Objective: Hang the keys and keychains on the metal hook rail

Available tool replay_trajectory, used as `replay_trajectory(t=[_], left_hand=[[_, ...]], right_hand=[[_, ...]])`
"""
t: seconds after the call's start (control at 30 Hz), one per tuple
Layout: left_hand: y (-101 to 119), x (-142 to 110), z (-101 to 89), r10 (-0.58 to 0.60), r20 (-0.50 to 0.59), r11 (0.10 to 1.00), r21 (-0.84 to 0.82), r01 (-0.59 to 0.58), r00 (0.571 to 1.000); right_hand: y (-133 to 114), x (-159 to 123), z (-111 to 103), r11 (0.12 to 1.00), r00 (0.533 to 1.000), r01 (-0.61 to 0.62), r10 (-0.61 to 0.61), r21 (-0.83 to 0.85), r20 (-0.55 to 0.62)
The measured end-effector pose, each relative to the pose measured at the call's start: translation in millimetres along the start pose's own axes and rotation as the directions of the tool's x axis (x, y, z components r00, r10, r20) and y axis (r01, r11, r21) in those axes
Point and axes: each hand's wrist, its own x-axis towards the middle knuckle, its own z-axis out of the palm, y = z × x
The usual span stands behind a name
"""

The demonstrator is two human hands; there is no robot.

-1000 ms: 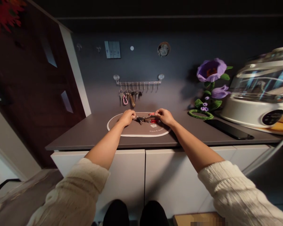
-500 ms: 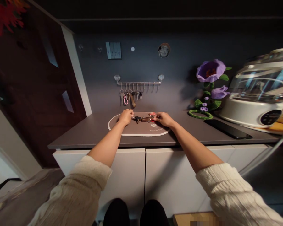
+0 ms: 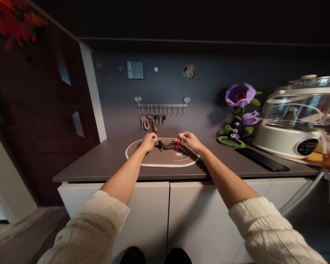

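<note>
My left hand [image 3: 148,142] is closed in a pinch at the left end of a bunch of keys [image 3: 161,144], just above the brown mat [image 3: 151,160]. My right hand [image 3: 192,141] pinches the top of a red carabiner [image 3: 179,140], which hangs upright from the fingertips. Between both hands, beside the dark keys, sits a brown bar-shaped piece [image 3: 169,147]. Another orange-red item behind the carabiner is too small to make out. On the wall above, a clear hook rail [image 3: 162,105] carries several keys and a pink carabiner [image 3: 146,124].
Right of the mat stand purple felt flowers [image 3: 240,94] on a green ring base. A black phone [image 3: 262,159] lies near the counter's front edge. Farther right is a cream appliance with a clear top [image 3: 287,137]. White cabinet doors [image 3: 143,209] are below.
The red carabiner has come up off the mat in my right hand and now hangs upright. My left hand has stayed at the keys' left end. The view has tilted up slightly.
</note>
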Motion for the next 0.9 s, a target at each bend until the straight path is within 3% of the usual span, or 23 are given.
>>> replay_trajectory(t=[0.23,0.57,0.9], left_hand=[[16,-5,-0.3,-0.100,-0.013,0.940,-0.330,0.090,0.995],[23,0,0.8,-0.126,-0.044,0.866,-0.492,0.088,0.991],[21,10,3.9,-0.219,-0.077,0.744,-0.658,0.116,0.973]], right_hand=[[-9,14,-6,0.991,1.000,0.014,-0.016,0.131,0.012],[-31,33,-1,0.919,0.993,-0.081,0.109,0.385,-0.051],[-43,63,8,0.954,0.953,0.027,0.066,0.298,-0.295]])
